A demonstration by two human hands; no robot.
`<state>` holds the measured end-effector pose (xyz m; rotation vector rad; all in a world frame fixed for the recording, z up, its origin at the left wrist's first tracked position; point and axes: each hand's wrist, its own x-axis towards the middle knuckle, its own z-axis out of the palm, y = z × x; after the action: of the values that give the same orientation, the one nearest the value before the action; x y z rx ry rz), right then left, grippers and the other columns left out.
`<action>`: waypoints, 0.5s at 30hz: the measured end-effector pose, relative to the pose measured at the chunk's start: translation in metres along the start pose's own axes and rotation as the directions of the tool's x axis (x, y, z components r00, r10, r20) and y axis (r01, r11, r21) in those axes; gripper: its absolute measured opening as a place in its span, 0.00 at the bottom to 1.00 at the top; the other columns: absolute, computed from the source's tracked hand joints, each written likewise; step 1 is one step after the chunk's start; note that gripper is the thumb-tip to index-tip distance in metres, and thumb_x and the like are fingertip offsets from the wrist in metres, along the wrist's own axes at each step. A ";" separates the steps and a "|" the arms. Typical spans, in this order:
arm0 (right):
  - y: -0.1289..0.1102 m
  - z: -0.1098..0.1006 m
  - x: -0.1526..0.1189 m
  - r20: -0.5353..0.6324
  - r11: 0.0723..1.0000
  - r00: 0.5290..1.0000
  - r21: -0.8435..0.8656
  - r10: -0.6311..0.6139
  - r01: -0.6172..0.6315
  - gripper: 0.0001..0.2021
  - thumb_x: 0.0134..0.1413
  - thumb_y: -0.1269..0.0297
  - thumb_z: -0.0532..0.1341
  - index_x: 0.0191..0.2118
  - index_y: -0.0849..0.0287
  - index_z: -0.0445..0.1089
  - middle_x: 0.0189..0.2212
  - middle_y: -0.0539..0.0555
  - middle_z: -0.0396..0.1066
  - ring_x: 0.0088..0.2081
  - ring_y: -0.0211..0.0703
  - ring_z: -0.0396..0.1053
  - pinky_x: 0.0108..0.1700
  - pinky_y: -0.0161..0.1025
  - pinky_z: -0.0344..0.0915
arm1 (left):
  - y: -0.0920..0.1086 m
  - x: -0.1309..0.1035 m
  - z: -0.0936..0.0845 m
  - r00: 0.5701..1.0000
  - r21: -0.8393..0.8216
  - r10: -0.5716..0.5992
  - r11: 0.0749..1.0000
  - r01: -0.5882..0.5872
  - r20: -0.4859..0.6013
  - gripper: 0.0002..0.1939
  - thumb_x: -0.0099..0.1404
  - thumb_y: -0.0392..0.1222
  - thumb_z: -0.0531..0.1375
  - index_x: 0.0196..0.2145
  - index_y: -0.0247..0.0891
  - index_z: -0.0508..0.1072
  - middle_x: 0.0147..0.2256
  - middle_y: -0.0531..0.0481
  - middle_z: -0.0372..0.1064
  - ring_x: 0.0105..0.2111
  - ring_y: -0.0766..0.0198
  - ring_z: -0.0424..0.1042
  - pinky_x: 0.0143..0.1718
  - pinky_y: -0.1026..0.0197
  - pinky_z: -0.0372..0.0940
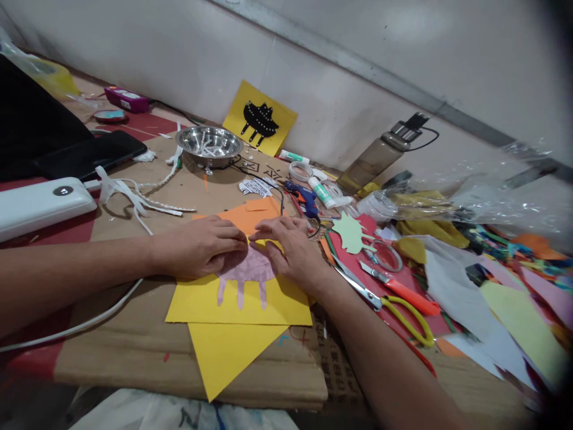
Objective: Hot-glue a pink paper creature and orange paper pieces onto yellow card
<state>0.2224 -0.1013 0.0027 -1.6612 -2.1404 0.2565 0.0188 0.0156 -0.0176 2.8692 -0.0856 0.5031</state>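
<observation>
A pink paper cutout with three leg-like strips lies on a yellow paper sheet. My left hand presses on the cutout's upper left side, its fingers bent and held together. On the upper right, my right hand touches the cutout with its thumb and fingers apart. The fingertips of both hands nearly meet at the cutout's top, which they partly cover. Under the sheet, another yellow piece sticks out toward me as a pointed corner. Orange paper shows just behind my hands.
Scissors, an orange utility knife and a green cutout lie on the right. Behind are a blue glue gun, a metal bowl, a bottle and a yellow card. A white power bank with its cable is at left.
</observation>
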 end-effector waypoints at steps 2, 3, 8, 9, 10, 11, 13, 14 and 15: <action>0.000 0.002 0.001 0.047 0.999 0.999 -0.031 0.019 -0.018 0.13 0.59 0.74 0.54 0.49 0.56 0.63 0.43 0.57 0.79 0.53 0.52 0.67 0.53 0.54 0.51 | 0.000 0.000 0.000 1.000 0.003 0.004 1.000 -0.004 0.009 0.15 0.68 0.34 0.52 0.48 0.37 0.74 0.46 0.44 0.76 0.46 0.57 0.72 0.48 0.56 0.66; 0.001 0.003 0.001 0.053 0.999 0.998 -0.040 0.032 -0.030 0.13 0.58 0.75 0.54 0.49 0.56 0.63 0.43 0.57 0.79 0.53 0.52 0.67 0.53 0.55 0.51 | -0.001 0.000 0.001 1.000 0.004 0.003 1.000 -0.003 0.013 0.14 0.69 0.35 0.52 0.48 0.37 0.74 0.46 0.44 0.76 0.46 0.57 0.72 0.48 0.56 0.66; 0.013 0.007 0.001 0.023 0.987 0.993 0.107 0.119 -0.121 0.14 0.57 0.75 0.52 0.48 0.55 0.62 0.43 0.56 0.79 0.53 0.51 0.70 0.56 0.58 0.52 | -0.001 0.000 0.000 1.000 0.005 0.003 1.000 -0.004 0.029 0.14 0.69 0.35 0.53 0.48 0.38 0.74 0.47 0.44 0.75 0.47 0.58 0.71 0.49 0.56 0.65; 0.015 0.007 0.000 0.018 0.977 0.991 0.168 0.133 -0.134 0.15 0.57 0.74 0.52 0.48 0.54 0.62 0.41 0.55 0.80 0.52 0.50 0.71 0.57 0.58 0.52 | -0.001 0.000 0.000 1.000 0.004 0.005 1.000 -0.005 0.026 0.14 0.69 0.35 0.53 0.48 0.38 0.74 0.47 0.44 0.75 0.47 0.58 0.72 0.49 0.56 0.64; 0.016 0.006 0.000 0.009 0.966 0.990 0.219 0.142 -0.140 0.15 0.57 0.74 0.51 0.49 0.54 0.61 0.40 0.55 0.80 0.51 0.49 0.73 0.57 0.57 0.53 | -0.001 0.000 -0.001 1.000 0.000 0.006 1.000 -0.006 0.023 0.14 0.69 0.35 0.52 0.48 0.38 0.74 0.47 0.44 0.75 0.47 0.58 0.72 0.48 0.57 0.64; 0.017 0.004 -0.001 -0.006 0.958 0.989 0.249 0.145 -0.139 0.15 0.57 0.73 0.51 0.49 0.53 0.61 0.39 0.54 0.80 0.50 0.48 0.73 0.57 0.57 0.53 | 0.000 0.000 -0.002 1.000 -0.005 0.006 1.000 -0.005 0.019 0.14 0.70 0.35 0.52 0.47 0.37 0.74 0.46 0.44 0.75 0.46 0.58 0.72 0.48 0.57 0.64; 0.016 0.001 -0.002 -0.030 0.965 0.991 0.236 0.129 -0.118 0.15 0.57 0.73 0.52 0.49 0.53 0.61 0.38 0.54 0.80 0.51 0.49 0.72 0.57 0.58 0.52 | 0.001 0.001 -0.002 1.000 -0.015 0.004 1.000 -0.004 0.013 0.14 0.70 0.36 0.51 0.47 0.37 0.74 0.46 0.44 0.76 0.46 0.58 0.72 0.47 0.57 0.64; 0.015 0.000 -0.003 -0.028 0.974 0.994 0.200 0.110 -0.102 0.16 0.57 0.73 0.52 0.50 0.53 0.61 0.38 0.54 0.80 0.53 0.49 0.71 0.57 0.58 0.51 | 0.001 0.001 -0.003 1.000 -0.019 0.002 1.000 -0.002 0.011 0.14 0.70 0.36 0.51 0.47 0.37 0.75 0.45 0.44 0.76 0.46 0.58 0.72 0.47 0.58 0.64; 0.013 -0.001 -0.004 -0.017 0.984 0.996 0.156 0.088 -0.084 0.16 0.56 0.74 0.53 0.49 0.53 0.62 0.39 0.54 0.80 0.53 0.50 0.70 0.57 0.58 0.50 | 0.001 0.001 -0.002 1.000 -0.022 -0.002 1.000 0.002 0.012 0.13 0.70 0.36 0.52 0.47 0.37 0.74 0.46 0.44 0.76 0.46 0.59 0.72 0.47 0.58 0.64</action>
<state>0.2350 -0.1016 -0.0018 -1.6608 -1.9802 0.4161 0.0191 0.0152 -0.0147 2.8510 -0.0895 0.4816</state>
